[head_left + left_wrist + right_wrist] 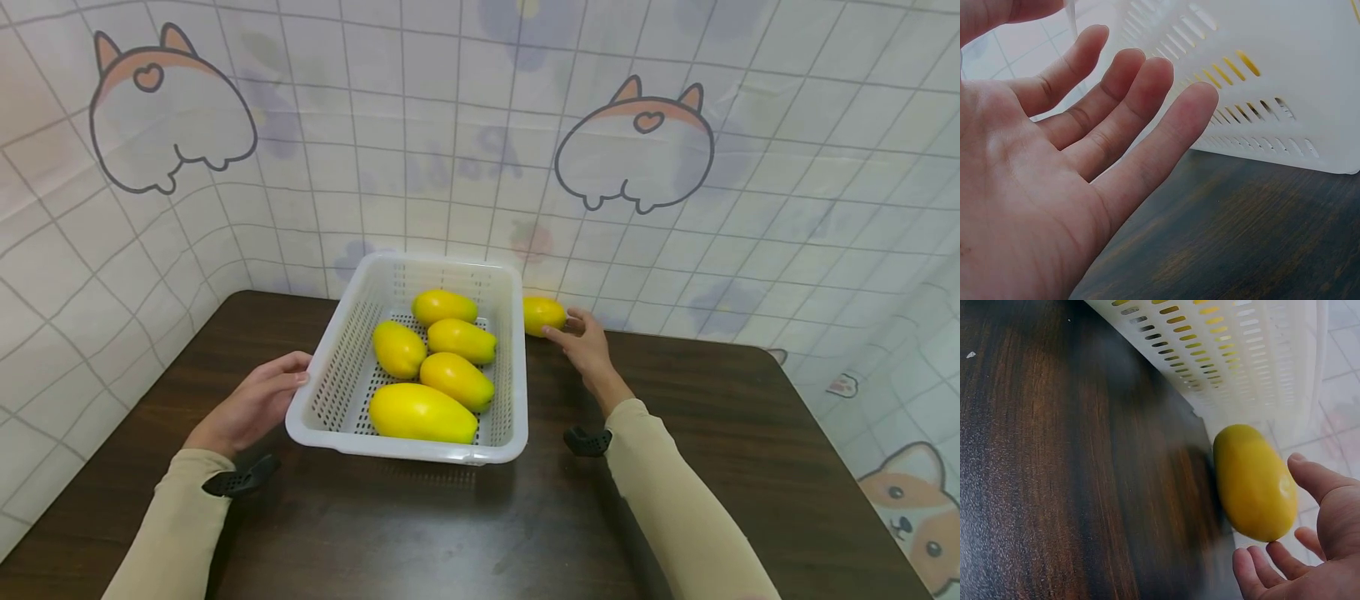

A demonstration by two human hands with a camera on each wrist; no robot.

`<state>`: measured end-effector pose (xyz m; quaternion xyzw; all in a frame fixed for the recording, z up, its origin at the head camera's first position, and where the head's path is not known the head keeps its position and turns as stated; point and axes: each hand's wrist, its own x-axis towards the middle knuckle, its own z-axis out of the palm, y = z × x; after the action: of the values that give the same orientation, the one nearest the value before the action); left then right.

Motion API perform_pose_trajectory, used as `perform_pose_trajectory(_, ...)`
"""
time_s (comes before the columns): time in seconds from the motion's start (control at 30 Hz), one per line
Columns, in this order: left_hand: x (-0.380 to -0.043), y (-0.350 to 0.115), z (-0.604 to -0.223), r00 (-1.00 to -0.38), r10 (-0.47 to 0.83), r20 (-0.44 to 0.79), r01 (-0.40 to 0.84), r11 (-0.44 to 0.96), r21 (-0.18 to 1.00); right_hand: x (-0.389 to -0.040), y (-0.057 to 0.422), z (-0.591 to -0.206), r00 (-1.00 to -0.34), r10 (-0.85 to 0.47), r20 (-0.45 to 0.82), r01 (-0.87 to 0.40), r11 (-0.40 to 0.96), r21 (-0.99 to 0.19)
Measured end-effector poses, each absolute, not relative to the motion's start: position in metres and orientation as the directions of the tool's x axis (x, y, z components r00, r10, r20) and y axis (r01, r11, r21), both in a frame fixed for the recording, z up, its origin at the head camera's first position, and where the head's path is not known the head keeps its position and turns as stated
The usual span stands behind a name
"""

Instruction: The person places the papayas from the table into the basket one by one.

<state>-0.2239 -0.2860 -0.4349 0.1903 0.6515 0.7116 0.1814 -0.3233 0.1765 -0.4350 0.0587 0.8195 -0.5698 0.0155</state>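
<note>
A white perforated plastic basket (pixel 406 447) stands on the dark table with several yellow papayas (pixel 423 413) in it. My left hand (pixel 258 396) is at the basket's left rim, fingertips close against its slotted side (pixel 1329 94), fingers loosely bent. One more papaya (pixel 543 316), greenish at one end, lies outside the basket by its back right corner. My right hand (pixel 585 343) reaches to that papaya, thumb beside it and fingertips at its near end in the right wrist view, the fingers spread rather than wrapped around it.
Dark wood-grain table (pixel 675 483) extends to both sides and in front of the basket. A white gridded curtain (pixel 450 142) with cartoon dogs hangs close behind the table's back edge and along the left side. Black straps sit on both wrists.
</note>
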Motion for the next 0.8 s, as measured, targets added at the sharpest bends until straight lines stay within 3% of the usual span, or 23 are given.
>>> perform_pose_trajectory(0.8, -0.224, -0.286, -0.435, -0.862, 0.506, 0.036, -0.005, -0.08, 0.997, -0.327, 0.164, -0.442, -0.991, 0.099, -0.09, 0.121, 0.374, -0.919)
